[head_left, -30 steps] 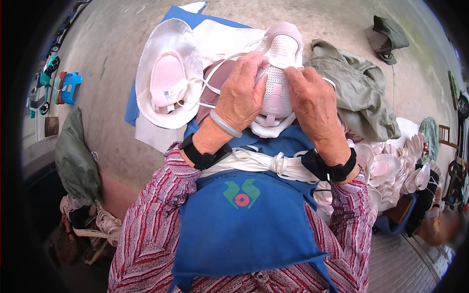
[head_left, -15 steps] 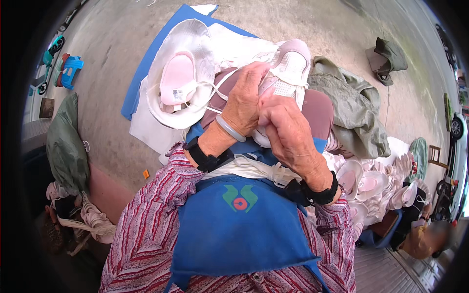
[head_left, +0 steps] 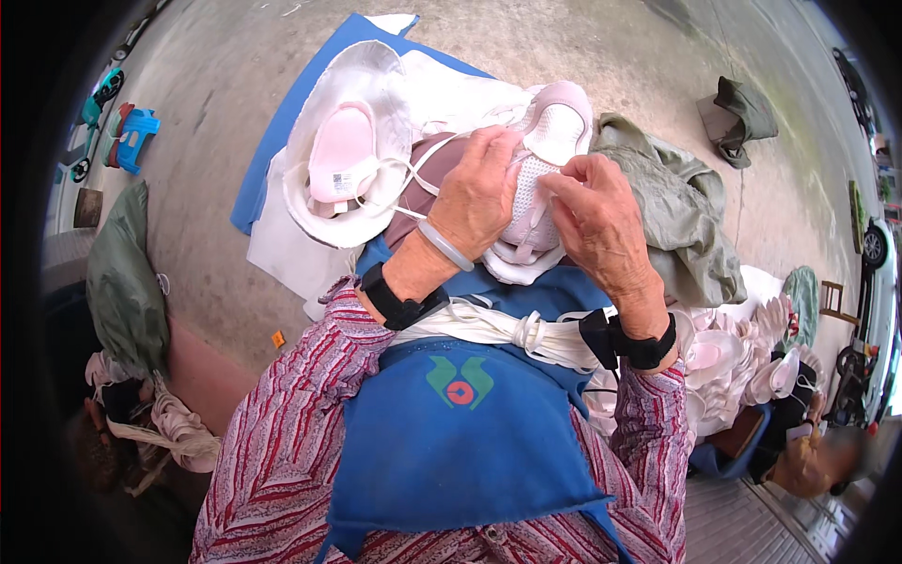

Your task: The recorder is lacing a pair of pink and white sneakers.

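Note:
Both my hands hold a white and pale pink mesh shoe (head_left: 543, 179) over my lap. My left hand (head_left: 477, 195) wraps the shoe's left side and covers part of it. My right hand (head_left: 596, 216) pinches at the mesh upper from the right. A thin white lace (head_left: 420, 169) runs from the shoe out to the left. A bundle of white laces (head_left: 498, 327) lies across my blue apron (head_left: 460, 432). A second pink shoe (head_left: 340, 165) lies sole-up on a white sheet (head_left: 319, 122) to the left.
A blue mat (head_left: 282, 150) lies on the concrete floor. An olive-green cloth (head_left: 669, 202) sits at the right, a stack of white and pink shoes (head_left: 742, 348) beyond my right arm. A green sack (head_left: 120, 273) stands at the left. Another person (head_left: 813, 461) sits at lower right.
The view has shifted, so the shoe sits further right in the picture. My right hand slid from covering the shoe's right side to pinching its mesh upper; my left hand keeps its grip.

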{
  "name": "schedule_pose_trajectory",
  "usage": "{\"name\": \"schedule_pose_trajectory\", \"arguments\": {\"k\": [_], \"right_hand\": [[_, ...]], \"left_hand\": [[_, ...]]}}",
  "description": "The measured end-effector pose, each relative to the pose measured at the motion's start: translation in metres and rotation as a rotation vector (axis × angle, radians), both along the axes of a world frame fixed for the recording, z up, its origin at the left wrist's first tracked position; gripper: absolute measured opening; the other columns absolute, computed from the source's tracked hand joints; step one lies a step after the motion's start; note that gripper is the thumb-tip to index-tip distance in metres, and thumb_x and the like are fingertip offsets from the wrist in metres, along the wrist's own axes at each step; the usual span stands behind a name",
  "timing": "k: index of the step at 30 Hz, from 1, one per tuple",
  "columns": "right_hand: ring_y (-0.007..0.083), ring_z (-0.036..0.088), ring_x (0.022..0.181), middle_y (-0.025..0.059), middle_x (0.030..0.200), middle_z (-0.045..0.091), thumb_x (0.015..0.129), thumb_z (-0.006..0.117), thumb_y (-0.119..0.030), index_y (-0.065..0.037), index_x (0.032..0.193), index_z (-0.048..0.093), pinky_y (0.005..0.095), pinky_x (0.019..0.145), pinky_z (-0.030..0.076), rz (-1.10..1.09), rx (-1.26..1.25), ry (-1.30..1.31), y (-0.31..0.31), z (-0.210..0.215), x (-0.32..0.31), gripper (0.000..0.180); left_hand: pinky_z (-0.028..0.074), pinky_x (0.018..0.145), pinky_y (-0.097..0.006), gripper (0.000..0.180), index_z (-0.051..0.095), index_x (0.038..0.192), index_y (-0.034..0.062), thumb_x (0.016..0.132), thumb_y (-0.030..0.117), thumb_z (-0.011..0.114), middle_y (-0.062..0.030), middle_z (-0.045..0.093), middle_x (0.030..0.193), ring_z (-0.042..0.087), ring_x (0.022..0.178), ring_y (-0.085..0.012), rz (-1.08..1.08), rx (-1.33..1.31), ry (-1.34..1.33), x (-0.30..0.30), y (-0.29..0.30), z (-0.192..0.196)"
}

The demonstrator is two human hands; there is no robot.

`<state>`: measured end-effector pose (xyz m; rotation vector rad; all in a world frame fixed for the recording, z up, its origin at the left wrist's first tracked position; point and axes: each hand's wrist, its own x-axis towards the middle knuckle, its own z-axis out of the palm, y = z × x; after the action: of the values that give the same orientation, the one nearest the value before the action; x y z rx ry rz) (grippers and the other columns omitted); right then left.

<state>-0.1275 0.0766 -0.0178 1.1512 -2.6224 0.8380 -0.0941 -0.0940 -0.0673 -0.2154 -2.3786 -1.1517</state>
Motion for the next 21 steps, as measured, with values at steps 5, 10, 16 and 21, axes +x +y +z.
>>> {"name": "schedule_pose_trajectory", "arguments": {"k": [5,10,16,21], "right_hand": [[0.0261,0.053,0.085,0.0079,0.091,0.053,0.067,0.067,-0.005,-0.009,0.093,0.063,0.0368,0.075,0.042,0.115,0.029,-0.010,0.000,0.014,0.013,0.026],[0.0214,0.050,0.083,0.0053,0.084,0.049,0.070,0.062,-0.012,-0.010,0.083,0.059,0.0338,0.072,0.040,0.154,0.203,0.128,-0.002,0.000,0.013,0.013],[0.0222,0.052,0.086,0.0053,0.086,0.050,0.072,0.058,-0.014,-0.008,0.081,0.058,0.0346,0.077,0.042,0.230,0.229,0.264,-0.004,-0.004,0.009,0.011],[0.0238,0.057,0.085,0.0063,0.088,0.055,0.079,0.061,-0.005,-0.004,0.088,0.058,0.0340,0.075,0.046,0.198,-0.223,-0.113,-0.016,0.014,0.028,0.010]], "left_hand": [[0.046,0.089,-0.040,0.034,0.050,0.119,-0.0035,0.085,-0.001,0.054,-0.0223,0.052,0.113,0.054,0.105,-0.0384,-0.024,-0.029,-0.027,-0.001,-0.001,0.000],[0.046,0.089,-0.041,0.034,0.049,0.119,-0.0052,0.085,-0.002,0.052,-0.0230,0.051,0.114,0.054,0.104,-0.0386,-0.037,-0.035,-0.030,-0.003,-0.001,-0.002],[0.046,0.090,-0.041,0.035,0.050,0.118,-0.0054,0.084,-0.002,0.052,-0.0229,0.052,0.115,0.054,0.105,-0.0387,-0.061,-0.023,-0.017,-0.004,-0.001,0.000],[0.046,0.090,-0.041,0.036,0.051,0.118,-0.0036,0.083,-0.001,0.054,-0.0219,0.052,0.115,0.054,0.106,-0.0386,-0.043,-0.022,-0.016,-0.004,-0.001,-0.003]]}}
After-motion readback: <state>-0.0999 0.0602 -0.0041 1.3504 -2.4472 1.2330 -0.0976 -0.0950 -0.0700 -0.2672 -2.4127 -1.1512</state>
